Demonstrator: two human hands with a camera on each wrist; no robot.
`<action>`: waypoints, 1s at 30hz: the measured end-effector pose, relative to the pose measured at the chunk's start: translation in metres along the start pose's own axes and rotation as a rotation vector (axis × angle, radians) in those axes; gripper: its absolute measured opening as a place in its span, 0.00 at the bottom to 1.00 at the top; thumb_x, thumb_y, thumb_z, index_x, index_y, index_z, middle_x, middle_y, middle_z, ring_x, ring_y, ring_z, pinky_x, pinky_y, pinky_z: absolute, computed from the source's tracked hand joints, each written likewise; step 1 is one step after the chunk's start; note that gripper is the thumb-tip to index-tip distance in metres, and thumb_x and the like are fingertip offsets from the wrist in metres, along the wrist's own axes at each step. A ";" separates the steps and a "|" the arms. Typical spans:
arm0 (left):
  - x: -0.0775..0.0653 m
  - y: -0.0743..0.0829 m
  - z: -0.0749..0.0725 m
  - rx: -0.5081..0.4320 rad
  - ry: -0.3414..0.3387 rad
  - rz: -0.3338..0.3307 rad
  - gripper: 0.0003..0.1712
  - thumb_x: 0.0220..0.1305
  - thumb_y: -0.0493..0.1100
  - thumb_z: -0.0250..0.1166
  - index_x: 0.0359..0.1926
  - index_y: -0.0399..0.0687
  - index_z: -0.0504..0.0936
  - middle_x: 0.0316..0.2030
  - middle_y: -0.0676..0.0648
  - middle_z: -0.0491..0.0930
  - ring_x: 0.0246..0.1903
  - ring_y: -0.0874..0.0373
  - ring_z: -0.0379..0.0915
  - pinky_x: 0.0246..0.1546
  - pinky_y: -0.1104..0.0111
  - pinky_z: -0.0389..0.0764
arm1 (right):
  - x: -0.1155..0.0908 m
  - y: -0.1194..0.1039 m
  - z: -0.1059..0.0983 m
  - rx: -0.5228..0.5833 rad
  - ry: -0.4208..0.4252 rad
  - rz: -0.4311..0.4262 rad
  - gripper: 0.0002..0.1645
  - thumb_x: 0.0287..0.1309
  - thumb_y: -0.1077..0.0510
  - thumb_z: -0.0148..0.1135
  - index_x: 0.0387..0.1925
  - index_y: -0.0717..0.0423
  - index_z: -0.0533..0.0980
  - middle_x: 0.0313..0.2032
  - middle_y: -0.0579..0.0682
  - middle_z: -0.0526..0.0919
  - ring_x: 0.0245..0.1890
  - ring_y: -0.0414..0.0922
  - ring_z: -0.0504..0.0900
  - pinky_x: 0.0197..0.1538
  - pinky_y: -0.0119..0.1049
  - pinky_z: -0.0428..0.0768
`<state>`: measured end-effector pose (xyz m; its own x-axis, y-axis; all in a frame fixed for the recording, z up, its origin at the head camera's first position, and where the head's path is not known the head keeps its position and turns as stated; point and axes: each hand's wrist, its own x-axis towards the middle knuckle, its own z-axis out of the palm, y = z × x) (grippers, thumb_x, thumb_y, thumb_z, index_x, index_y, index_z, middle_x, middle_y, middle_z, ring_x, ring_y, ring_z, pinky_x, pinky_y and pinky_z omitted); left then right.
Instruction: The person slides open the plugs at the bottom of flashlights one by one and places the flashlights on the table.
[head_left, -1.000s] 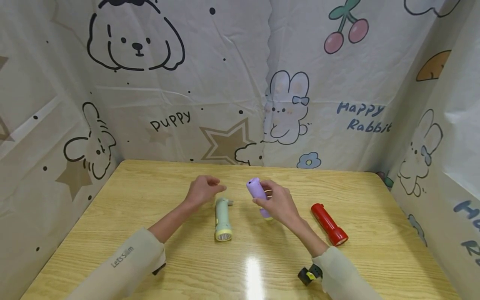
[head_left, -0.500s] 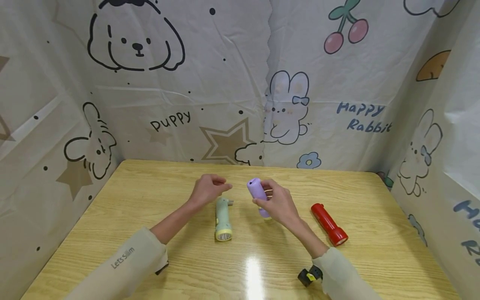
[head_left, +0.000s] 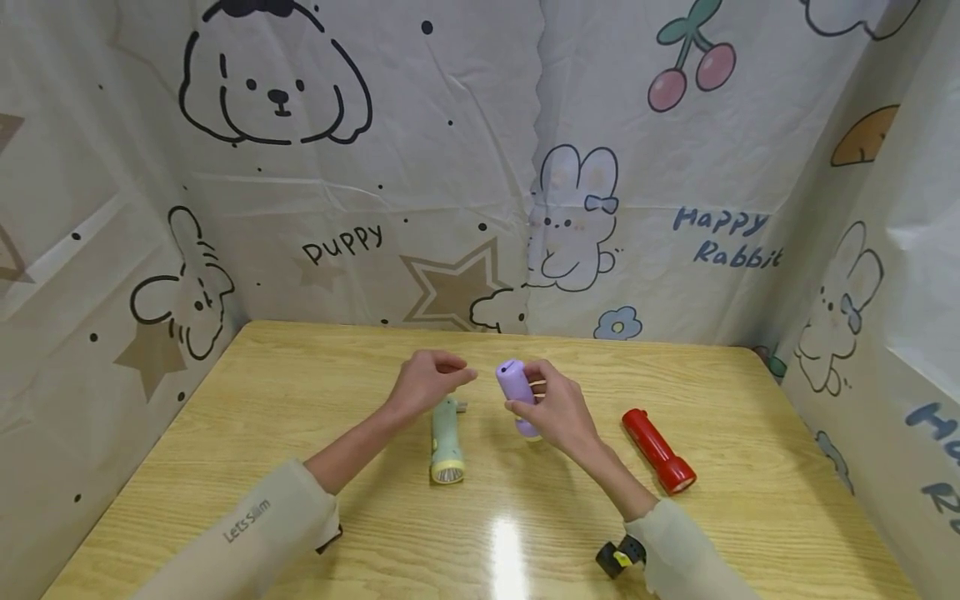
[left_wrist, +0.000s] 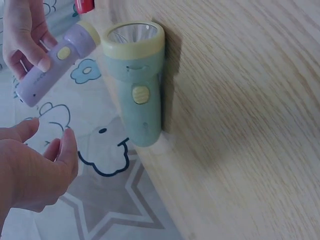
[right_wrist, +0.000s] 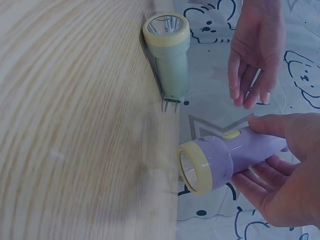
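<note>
Purple flashlight, gripped by our right hand, looks light, stiff; hold mid-barrel. Left hand relaxed, empty, near those fingers.

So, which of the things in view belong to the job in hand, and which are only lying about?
Likely in the job:
Purple flashlight, held in the right grip

Apparently just lying about:
Green flashlight, on the table, untouched though near the left grip
Red flashlight, on the table, touched by neither grip
</note>
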<state>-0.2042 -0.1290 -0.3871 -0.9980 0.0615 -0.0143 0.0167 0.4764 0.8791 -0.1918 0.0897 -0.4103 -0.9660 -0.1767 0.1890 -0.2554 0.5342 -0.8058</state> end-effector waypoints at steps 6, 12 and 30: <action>-0.005 0.008 0.003 -0.028 -0.019 0.020 0.21 0.64 0.46 0.70 0.53 0.37 0.84 0.45 0.43 0.85 0.43 0.51 0.82 0.43 0.61 0.83 | -0.001 -0.003 0.001 0.009 0.008 0.002 0.29 0.50 0.62 0.78 0.53 0.59 0.75 0.48 0.57 0.82 0.44 0.53 0.85 0.45 0.50 0.84; -0.008 0.014 0.004 -0.045 -0.025 0.041 0.21 0.65 0.47 0.70 0.53 0.39 0.84 0.46 0.44 0.85 0.46 0.51 0.81 0.46 0.59 0.82 | -0.002 -0.005 0.002 0.002 0.011 -0.011 0.27 0.50 0.62 0.78 0.50 0.59 0.75 0.47 0.56 0.82 0.42 0.52 0.85 0.45 0.48 0.84; -0.010 0.021 0.011 -0.121 -0.075 0.090 0.17 0.65 0.47 0.70 0.50 0.41 0.87 0.47 0.47 0.85 0.47 0.53 0.80 0.47 0.59 0.81 | -0.004 -0.006 0.004 0.010 0.009 -0.012 0.27 0.49 0.61 0.79 0.48 0.57 0.74 0.45 0.54 0.81 0.40 0.50 0.84 0.43 0.47 0.84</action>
<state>-0.1932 -0.1104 -0.3738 -0.9854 0.1666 0.0360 0.0944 0.3575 0.9291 -0.1863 0.0839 -0.4080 -0.9632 -0.1758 0.2034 -0.2665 0.5237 -0.8092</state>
